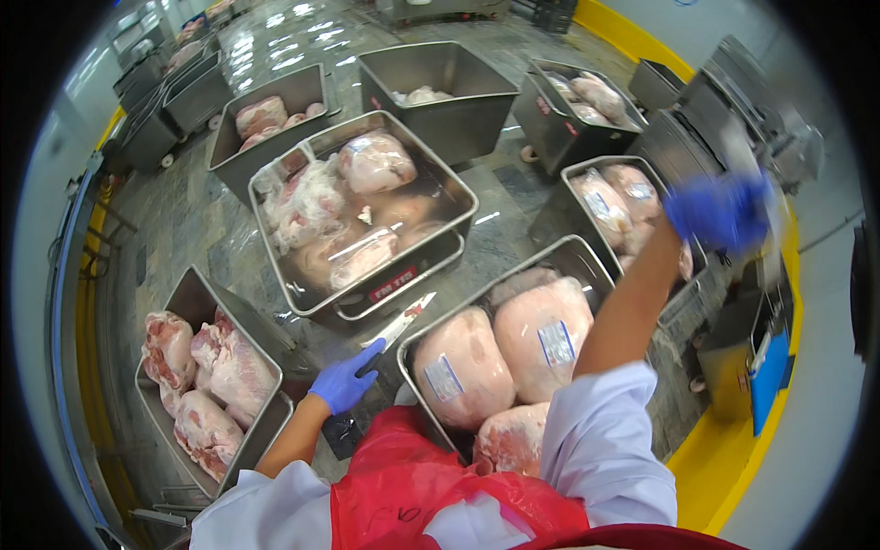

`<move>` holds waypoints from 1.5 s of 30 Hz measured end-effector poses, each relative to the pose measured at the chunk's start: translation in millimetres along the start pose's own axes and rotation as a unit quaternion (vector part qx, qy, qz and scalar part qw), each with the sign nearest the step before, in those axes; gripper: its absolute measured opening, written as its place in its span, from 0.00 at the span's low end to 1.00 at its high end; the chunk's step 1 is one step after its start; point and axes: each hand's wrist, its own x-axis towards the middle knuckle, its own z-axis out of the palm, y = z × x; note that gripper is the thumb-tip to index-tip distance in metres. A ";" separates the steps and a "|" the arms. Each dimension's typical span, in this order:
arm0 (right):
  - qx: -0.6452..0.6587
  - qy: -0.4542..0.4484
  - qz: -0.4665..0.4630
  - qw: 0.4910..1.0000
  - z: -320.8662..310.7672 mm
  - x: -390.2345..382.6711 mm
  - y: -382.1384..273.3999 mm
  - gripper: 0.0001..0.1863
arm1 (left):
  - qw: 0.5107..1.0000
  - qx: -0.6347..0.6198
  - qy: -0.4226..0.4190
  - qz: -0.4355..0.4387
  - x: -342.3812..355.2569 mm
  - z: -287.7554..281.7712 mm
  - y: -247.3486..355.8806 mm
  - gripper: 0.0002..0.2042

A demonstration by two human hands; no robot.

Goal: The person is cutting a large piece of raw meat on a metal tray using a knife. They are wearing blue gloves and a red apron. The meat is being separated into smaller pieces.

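Left hand point(343, 381): fingers closed round knife point(403, 324), tip one o'clock; angle off bagged meat point(465, 371). Right hand point(720, 213): blurred, can't tell fingers.

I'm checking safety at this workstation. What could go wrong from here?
The left hand holds a knife with its bare blade close to the near tub; a slip might nick the bagged meat there. The right hand is blurred, with something pale and unclear at it, which might drop if loosely held. The middle tub seems to hold liquid; a bump could spill it onto the floor.
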 end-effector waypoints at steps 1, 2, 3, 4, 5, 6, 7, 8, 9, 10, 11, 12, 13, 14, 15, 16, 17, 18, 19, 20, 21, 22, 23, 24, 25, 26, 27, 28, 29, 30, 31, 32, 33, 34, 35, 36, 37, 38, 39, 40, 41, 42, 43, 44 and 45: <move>-0.037 -0.166 0.058 0.984 38.6 -40.5 64.8 0.09 | 1.000 -0.002 -0.004 0.004 14.0 -10.3 5.1 0.32; -0.096 -0.332 0.109 0.932 77.8 -86.0 128.6 0.13 | 1.000 -0.003 -0.008 -0.001 23.0 -19.6 8.8 0.32; -0.131 -0.463 0.200 0.854 107.7 -130.0 144.5 0.18 | 1.000 -0.003 -0.006 -0.015 25.2 -28.8 7.2 0.31; -0.137 -0.557 0.311 0.758 125.1 -177.8 130.7 0.23 | 0.999 -0.021 0.008 -0.038 20.4 -35.2 1.0 0.31; -0.136 -0.615 0.386 0.674 130.5 -213.8 116.3 0.28 | 0.998 -0.039 0.017 -0.053 17.2 -40.0 -2.2 0.31; -0.138 -0.661 0.442 0.590 128.3 -241.9 100.5 0.33 | 0.996 -0.058 0.025 -0.064 17.3 -44.7 -3.4 0.31; -0.140 -0.693 0.482 0.517 118.1 -261.0 83.2 0.39 | 0.994 -0.074 0.020 -0.076 16.2 -49.0 -2.8 0.31; -0.117 -0.699 0.488 0.509 102.4 -271.1 66.9 0.44 | 0.992 -0.090 0.017 -0.087 11.4 -52.1 2.1 0.31; -0.106 -0.699 0.495 0.506 80.2 -267.1 54.6 0.49 | 0.990 -0.105 0.013 -0.091 11.3 -53.8 5.5 0.31; -0.086 -0.711 0.484 0.502 54.7 -264.1 43.4 0.49 | 0.990 -0.113 0.025 -0.082 10.6 -54.4 5.3 0.32; -0.067 -0.723 0.472 0.499 29.0 -259.9 32.8 0.49 | 0.989 -0.122 0.037 -0.072 10.5 -55.0 5.2 0.33; -0.095 -0.795 0.412 0.436 -5.0 -253.5 40.4 0.46 | 0.990 -0.120 0.041 -0.057 14.6 -51.6 2.6 0.33; -0.116 -0.856 0.350 0.361 -39.1 -245.7 45.8 0.42 | 0.993 -0.105 0.044 -0.043 16.8 -49.0 1.2 0.36; -0.116 -0.868 0.346 0.337 -68.9 -230.9 33.4 0.41 | 0.994 -0.090 0.049 -0.034 16.5 -47.1 -1.7 0.39; -0.116 -0.880 0.341 0.309 -100.8 -210.3 13.7 0.39 | 0.998 -0.046 0.020 -0.048 17.9 -50.3 0.5 0.45; -0.118 -0.856 0.399 0.307 -133.3 -184.3 -5.8 0.38 | 0.999 -0.013 0.017 -0.032 18.9 -50.4 3.8 0.46; -0.122 -0.828 0.456 0.304 -164.9 -154.9 -25.6 0.36 | 1.000 0.019 0.013 -0.014 20.0 -49.9 7.1 0.48; -0.131 -0.801 0.498 0.305 -197.5 -122.9 -41.2 0.34 | 0.998 0.049 0.010 0.025 22.1 -49.2 12.7 0.48; -0.141 -0.773 0.540 0.301 -230.4 -91.5 -60.1 0.32 | 0.995 0.076 0.003 0.061 23.2 -47.1 17.6 0.48; -0.170 -0.741 0.561 0.328 -258.0 -62.9 -84.2 0.30 | 0.991 0.102 -0.007 0.084 22.5 -44.6 23.8 0.48; -0.202 -0.706 0.578 0.355 -287.0 -37.3 -107.3 0.28 | 0.985 0.127 -0.017 0.111 24.6 -40.4 30.2 0.48; -0.231 -0.665 0.584 0.404 -326.3 -15.7 -128.8 0.26 | 0.982 0.139 -0.026 0.128 27.5 -34.4 38.4 0.41; -0.257 -0.619 0.587 0.453 -364.5 0.0 -149.7 0.25 | 0.977 0.155 -0.033 0.144 28.2 -29.8 47.2 0.36; -0.309 -0.575 0.597 0.466 -407.0 10.6 -173.0 0.26 | 0.969 0.173 -0.070 0.160 32.8 -23.8 59.7 0.31; -0.363 -0.522 0.603 0.482 -453.5 14.7 -196.5 0.27 | 0.957 0.195 -0.108 0.184 41.3 -17.6 76.2 0.26; -0.412 -0.466 0.608 0.493 -481.1 16.4 -217.0 0.28 | 0.944 0.218 -0.144 0.202 42.3 -14.9 86.2 0.21; -0.475 -0.519 0.563 0.434 -485.8 20.4 -242.0 0.30 | 0.934 0.241 -0.144 0.222 44.7 -8.5 89.6 0.18; -0.530 -0.561 0.519 0.366 -473.3 15.8 -272.3 0.33 | 0.920 0.269 -0.146 0.243 44.3 -1.8 91.8 0.14; -0.590 -0.584 0.476 0.291 -467.3 12.0 -302.8 0.35 | 0.898 0.299 -0.155 0.282 49.2 8.3 102.2 0.11; -0.610 -0.579 0.446 0.304 -475.8 3.7 -328.5 0.41 | 0.881 0.336 -0.162 0.291 52.7 17.8 113.5 0.14; -0.611 -0.591 0.410 0.330 -506.3 -11.4 -347.1 0.40 | 0.877 0.334 -0.168 0.302 54.8 23.3 120.8 0.14; -0.629 -0.578 0.401 0.331 -520.3 -23.7 -369.9 0.42 | 0.869 0.335 -0.184 0.315 54.5 31.6 128.9 0.15; -0.662 -0.562 0.375 0.326 -530.5 -32.9 -386.2 0.43 | 0.868 0.340 -0.192 0.306 52.2 36.2 141.6 0.18; -0.686 -0.533 0.375 0.324 -522.7 -34.1 -401.3 0.43 | 0.865 0.300 -0.182 0.358 60.4 43.3 131.3 0.22; -0.697 -0.509 0.378 0.335 -517.3 -36.5 -409.0 0.43 | 0.869 0.305 -0.166 0.353 70.9 47.8 119.7 0.27; -0.719 -0.448 0.418 0.328 -529.5 -36.2 -416.5 0.42 | 0.870 0.297 -0.165 0.357 73.7 56.6 131.1 0.27; -0.731 -0.390 0.458 0.322 -541.9 -41.9 -428.4 0.41 | 0.874 0.292 -0.161 0.354 75.7 61.9 137.7 0.26; -0.730 -0.335 0.502 0.321 -547.5 -55.5 -436.1 0.41 | 0.867 0.258 -0.162 0.395 87.0 66.7 135.5 0.26; -0.733 -0.320 0.488 0.350 -551.4 -61.3 -438.1 0.41 | 0.849 0.283 -0.164 0.414 94.8 72.7 142.9 0.26; -0.734 -0.311 0.474 0.374 -552.4 -64.4 -439.0 0.41 | 0.835 0.306 -0.165 0.426 102.0 77.5 147.5 0.27; -0.731 -0.304 0.436 0.428 -547.9 -70.8 -436.9 0.41 | 0.823 0.327 -0.168 0.433 104.7 76.7 148.6 0.27; -0.723 -0.304 0.397 0.477 -540.5 -79.1 -430.9 0.41 | 0.818 0.333 -0.177 0.435 101.6 73.1 154.5 0.26; -0.720 -0.297 0.380 0.499 -538.1 -82.3 -427.9 0.42 | 0.805 0.344 -0.193 0.443 102.1 75.3 168.8 0.26; -0.710 -0.302 0.373 0.516 -539.8 -85.2 -421.3 0.42 | 0.775 0.328 -0.221 0.493 113.9 81.3 179.8 0.25; -0.727 -0.303 0.343 0.511 -542.4 -88.1 -415.7 0.40 | 0.741 0.346 -0.230 0.528 117.4 85.7 193.0 0.24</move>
